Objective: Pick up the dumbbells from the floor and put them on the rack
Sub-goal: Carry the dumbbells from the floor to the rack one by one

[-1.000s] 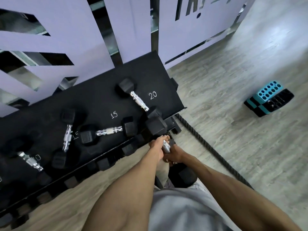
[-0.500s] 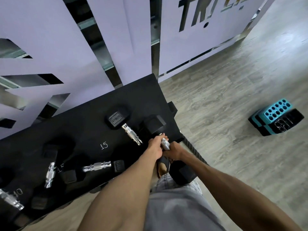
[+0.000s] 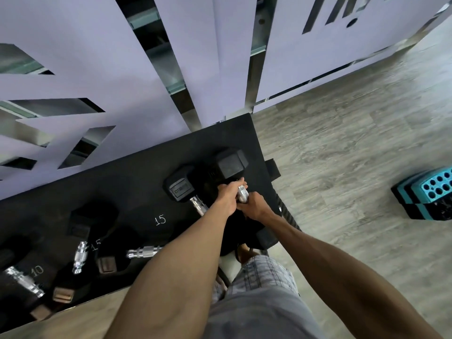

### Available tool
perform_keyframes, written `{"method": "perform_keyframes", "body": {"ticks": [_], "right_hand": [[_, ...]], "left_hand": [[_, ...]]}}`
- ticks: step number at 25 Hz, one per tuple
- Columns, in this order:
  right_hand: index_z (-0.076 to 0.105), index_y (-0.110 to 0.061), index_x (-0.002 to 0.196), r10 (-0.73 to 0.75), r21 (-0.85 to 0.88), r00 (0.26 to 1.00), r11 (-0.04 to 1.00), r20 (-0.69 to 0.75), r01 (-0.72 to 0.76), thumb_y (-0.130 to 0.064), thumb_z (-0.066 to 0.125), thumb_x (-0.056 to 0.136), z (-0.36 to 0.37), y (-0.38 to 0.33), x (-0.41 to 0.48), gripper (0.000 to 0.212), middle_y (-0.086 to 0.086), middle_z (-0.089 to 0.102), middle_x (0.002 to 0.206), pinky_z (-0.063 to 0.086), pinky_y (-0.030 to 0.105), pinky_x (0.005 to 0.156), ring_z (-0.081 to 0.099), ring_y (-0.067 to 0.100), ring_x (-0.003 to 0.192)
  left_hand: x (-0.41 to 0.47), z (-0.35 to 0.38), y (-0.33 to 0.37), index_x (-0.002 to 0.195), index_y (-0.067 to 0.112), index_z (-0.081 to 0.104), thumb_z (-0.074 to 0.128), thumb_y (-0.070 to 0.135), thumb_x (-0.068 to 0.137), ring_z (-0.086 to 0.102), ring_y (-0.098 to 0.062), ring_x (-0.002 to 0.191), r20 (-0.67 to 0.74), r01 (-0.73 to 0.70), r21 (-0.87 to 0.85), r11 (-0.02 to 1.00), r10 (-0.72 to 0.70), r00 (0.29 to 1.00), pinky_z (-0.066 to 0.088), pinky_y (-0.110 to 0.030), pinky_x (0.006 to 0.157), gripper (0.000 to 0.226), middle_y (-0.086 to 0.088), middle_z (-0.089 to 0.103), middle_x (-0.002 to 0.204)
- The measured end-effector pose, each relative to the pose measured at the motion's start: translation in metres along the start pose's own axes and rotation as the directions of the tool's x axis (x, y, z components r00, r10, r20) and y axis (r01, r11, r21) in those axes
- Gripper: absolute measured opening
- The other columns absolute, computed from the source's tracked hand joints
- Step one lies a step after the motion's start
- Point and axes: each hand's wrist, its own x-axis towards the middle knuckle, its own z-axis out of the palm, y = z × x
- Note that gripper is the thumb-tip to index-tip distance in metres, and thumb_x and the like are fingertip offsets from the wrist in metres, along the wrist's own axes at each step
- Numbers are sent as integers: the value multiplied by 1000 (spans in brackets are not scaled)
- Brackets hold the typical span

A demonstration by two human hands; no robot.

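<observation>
The dumbbell (image 3: pixel 232 165) sits over the right end of the rack (image 3: pixel 137 182), its far black head above the top and its near head (image 3: pixel 265 238) past the front edge. Both hands close around its chrome handle (image 3: pixel 242 194): the left hand (image 3: pixel 226 199) nearer the far head, the right hand (image 3: pixel 254 206) just behind, each grip wrapped tight. A second dumbbell (image 3: pixel 181 187) lies just left. Chalked numbers mark the rack. On the floor (image 3: pixel 342 143), a teal block (image 3: pixel 430 192) lies well to the right.

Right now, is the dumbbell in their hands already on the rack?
Cannot tell. Both hands still grip the dumbbell by its handle, its far head over the rack; contact is hidden.
</observation>
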Motion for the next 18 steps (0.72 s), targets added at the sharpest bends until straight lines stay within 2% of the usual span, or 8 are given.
{"method": "perform_keyframes", "body": {"ticks": [3, 6, 8, 10, 12, 14, 16, 18], "right_hand": [[68, 0, 99, -6, 22, 1000, 1000, -21, 6, -27, 70, 87, -2, -7, 15, 30, 15, 70, 85, 51, 36, 71, 69, 27, 80], [67, -4, 83, 0, 33, 1000, 999, -15, 0, -21, 70, 87, -1, -9, 27, 18, 3, 63, 63, 47, 30, 67, 60, 15, 58], [67, -4, 80, 21, 41, 1000, 999, -10, -21, -17, 69, 86, -2, -7, 34, 15, 1, 60, 57, 49, 28, 68, 57, 10, 52], [70, 1, 87, 36, 62, 999, 997, 8, -37, -17, 68, 87, -3, -3, 38, 18, 2, 62, 59, 50, 29, 69, 57, 9, 52], [71, 3, 93, 41, 51, 999, 998, 26, -42, -19, 69, 88, -3, 0, 41, 23, 6, 67, 65, 53, 33, 75, 59, 8, 55], [71, 2, 100, 49, 36, 998, 998, 44, -51, -21, 69, 88, -4, -1, 42, 26, 14, 74, 79, 55, 38, 84, 61, 10, 60], [69, 0, 109, 56, -8, 997, 998, 50, -55, -24, 69, 89, -7, -5, 40, 32, 17, 75, 96, 54, 36, 82, 69, 20, 77], [63, 0, 116, 53, -70, 999, 996, 12, -52, -28, 67, 89, -10, -12, 35, 39, 19, 71, 109, 48, 32, 76, 68, 32, 100]], "left_hand": [[15, 1, 10, 132, -13, 49, 67, 12, 91, 64, -14, 82, 3, -9, 11, 1000, 9, 1000, 50, -26, 62, 51, -15, 64, 104], [26, 3, 15, 135, -10, 47, 68, 9, 89, 66, -17, 87, -4, -4, 10, 1000, 4, 1000, 52, -27, 63, 54, -15, 66, 106], [37, 5, 13, 136, -9, 47, 69, 6, 87, 68, -20, 90, -17, 2, 3, 1000, -2, 1000, 56, -32, 72, 55, -16, 67, 110], [41, 6, 10, 133, -8, 50, 71, 6, 85, 69, -27, 104, -36, -3, 24, 1000, 4, 999, 56, -40, 89, 55, -18, 68, 118], [43, 6, 7, 130, -6, 54, 72, 8, 83, 66, -31, 112, -49, -14, 60, 998, 17, 999, 54, -44, 97, 52, -20, 67, 123], [42, 4, 8, 130, -5, 56, 72, 10, 84, 65, -31, 114, -41, -28, 90, 996, 32, 999, 53, -46, 98, 51, -19, 66, 124], [38, 0, 9, 129, -3, 56, 71, 15, 85, 64, -31, 115, -46, -41, 178, 983, 50, 998, 53, -46, 100, 50, -17, 65, 125], [31, -10, 12, 124, -2, 59, 70, 15, 86, 66, -28, 110, -45, -103, 323, 941, 124, 991, 55, -37, 94, 43, -14, 67, 119]]}}
